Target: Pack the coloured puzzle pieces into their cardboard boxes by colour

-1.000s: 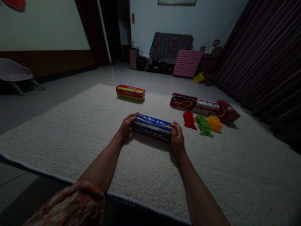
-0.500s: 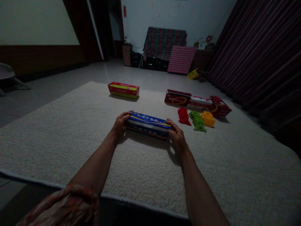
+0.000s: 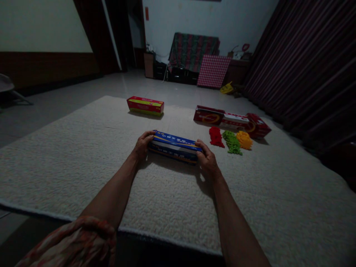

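A long blue box (image 3: pixel 174 147) with white lettering and orange stripes lies crosswise before me, low over or on the cream quilted cover; I cannot tell whether it touches. My left hand (image 3: pixel 143 146) grips its left end, fingers on the top edge. Around the right end closes my right hand (image 3: pixel 208 157), thumb on the front side and fingers over the top. To the right of that hand lie three small piles: red pieces (image 3: pixel 216 137), green pieces (image 3: pixel 232 142) and yellow-orange pieces (image 3: pixel 244 140). What exactly the pieces are is too small to tell.
A red and yellow-green box (image 3: pixel 145 106) stands farther back on the quilted cover (image 3: pixel 83 148). Dark red boxes (image 3: pixel 209 115) form a row behind the piles. Beyond the cover are a tiled floor, a cabinet under a striped cloth (image 3: pixel 193 52), and a dark curtain (image 3: pixel 289 55) at right.
Both hands keep hold of the blue box, which has hardly moved. The whole view has shifted very slightly.
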`<state>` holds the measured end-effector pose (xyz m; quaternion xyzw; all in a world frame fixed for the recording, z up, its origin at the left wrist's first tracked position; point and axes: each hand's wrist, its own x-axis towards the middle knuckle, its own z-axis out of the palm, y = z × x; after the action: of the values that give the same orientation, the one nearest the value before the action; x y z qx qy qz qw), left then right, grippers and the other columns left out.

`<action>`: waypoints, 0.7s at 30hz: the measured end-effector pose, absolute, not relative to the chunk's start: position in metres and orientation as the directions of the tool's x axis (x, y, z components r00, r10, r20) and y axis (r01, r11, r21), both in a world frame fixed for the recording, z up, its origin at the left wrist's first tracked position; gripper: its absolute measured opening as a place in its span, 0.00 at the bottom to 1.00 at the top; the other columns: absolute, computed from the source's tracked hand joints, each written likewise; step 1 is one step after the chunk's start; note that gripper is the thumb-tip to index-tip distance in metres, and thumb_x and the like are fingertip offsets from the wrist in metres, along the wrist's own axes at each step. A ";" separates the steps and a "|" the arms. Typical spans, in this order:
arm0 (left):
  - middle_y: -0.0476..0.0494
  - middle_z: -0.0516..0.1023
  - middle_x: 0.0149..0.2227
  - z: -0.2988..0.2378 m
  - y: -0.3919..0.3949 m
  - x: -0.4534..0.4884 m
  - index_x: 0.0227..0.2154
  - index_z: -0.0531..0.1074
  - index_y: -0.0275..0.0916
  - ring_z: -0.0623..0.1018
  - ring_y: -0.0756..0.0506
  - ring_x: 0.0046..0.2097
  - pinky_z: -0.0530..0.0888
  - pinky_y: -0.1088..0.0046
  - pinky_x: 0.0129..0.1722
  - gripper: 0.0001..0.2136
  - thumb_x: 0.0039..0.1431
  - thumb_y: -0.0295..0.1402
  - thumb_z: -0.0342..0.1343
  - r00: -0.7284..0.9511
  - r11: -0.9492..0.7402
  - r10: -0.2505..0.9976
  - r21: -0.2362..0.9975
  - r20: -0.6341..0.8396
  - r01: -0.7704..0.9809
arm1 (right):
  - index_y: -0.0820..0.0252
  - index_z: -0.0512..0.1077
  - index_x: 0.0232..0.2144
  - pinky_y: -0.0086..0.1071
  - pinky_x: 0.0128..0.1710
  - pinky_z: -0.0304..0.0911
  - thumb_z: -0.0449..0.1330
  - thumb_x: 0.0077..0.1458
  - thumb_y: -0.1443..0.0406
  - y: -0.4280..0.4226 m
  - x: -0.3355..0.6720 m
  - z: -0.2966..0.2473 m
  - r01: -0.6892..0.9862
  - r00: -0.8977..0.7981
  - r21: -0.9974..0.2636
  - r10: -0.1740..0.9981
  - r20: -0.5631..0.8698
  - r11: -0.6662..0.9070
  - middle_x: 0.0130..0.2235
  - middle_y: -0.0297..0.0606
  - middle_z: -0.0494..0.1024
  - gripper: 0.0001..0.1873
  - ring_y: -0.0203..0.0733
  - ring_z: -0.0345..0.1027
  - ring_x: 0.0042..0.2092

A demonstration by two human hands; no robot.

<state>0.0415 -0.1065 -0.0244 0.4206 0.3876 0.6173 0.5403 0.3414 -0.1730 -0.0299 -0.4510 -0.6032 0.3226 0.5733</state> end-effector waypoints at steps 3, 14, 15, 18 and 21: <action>0.42 0.80 0.53 -0.024 -0.107 0.042 0.35 0.79 0.41 0.78 0.37 0.48 0.76 0.63 0.42 0.13 0.44 0.36 0.67 -0.077 -0.120 0.992 0.929 0.099 -0.351 | 0.54 0.80 0.48 0.52 0.67 0.57 0.66 0.49 0.59 -0.177 0.345 -0.024 0.087 0.011 -0.944 0.947 0.320 0.318 0.66 0.41 0.70 0.22 0.55 0.62 0.67; 0.40 0.80 0.53 -0.024 -0.108 0.042 0.35 0.79 0.41 0.78 0.35 0.51 0.77 0.59 0.46 0.12 0.44 0.34 0.67 -0.061 -0.121 0.993 0.922 0.105 -0.369 | 0.50 0.81 0.48 0.54 0.65 0.60 0.63 0.48 0.62 -0.174 0.356 -0.028 -0.063 -0.067 -0.966 0.964 0.256 0.252 0.66 0.36 0.70 0.23 0.56 0.62 0.67; 0.41 0.80 0.52 -0.024 -0.107 0.042 0.35 0.79 0.40 0.78 0.35 0.51 0.77 0.59 0.46 0.13 0.44 0.35 0.67 -0.065 -0.124 0.992 0.923 0.108 -0.365 | 0.50 0.81 0.48 0.55 0.66 0.59 0.64 0.48 0.62 -0.174 0.356 -0.028 -0.063 -0.071 -0.966 0.964 0.256 0.252 0.66 0.36 0.71 0.23 0.56 0.62 0.67; 0.41 0.81 0.49 -0.024 -0.107 0.042 0.37 0.79 0.40 0.79 0.36 0.48 0.77 0.60 0.44 0.15 0.44 0.36 0.67 -0.063 -0.121 0.992 0.926 0.105 -0.358 | 0.50 0.81 0.48 0.56 0.66 0.58 0.65 0.48 0.61 -0.176 0.357 -0.026 -0.050 -0.077 -0.966 0.963 0.257 0.254 0.65 0.37 0.71 0.22 0.56 0.62 0.67; 0.42 0.82 0.45 -0.023 -0.107 0.042 0.40 0.80 0.40 0.79 0.38 0.45 0.77 0.61 0.42 0.17 0.44 0.37 0.67 -0.052 -0.103 0.995 0.924 0.091 -0.368 | 0.50 0.81 0.48 0.55 0.67 0.57 0.66 0.49 0.61 -0.179 0.356 -0.021 -0.038 -0.084 -0.969 0.965 0.247 0.245 0.66 0.38 0.70 0.21 0.55 0.61 0.67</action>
<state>0.0417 -0.1074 -0.0234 0.4123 0.3797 0.6178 0.5515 0.3558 -0.1795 -0.0206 -0.4047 -0.5727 0.4624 0.5427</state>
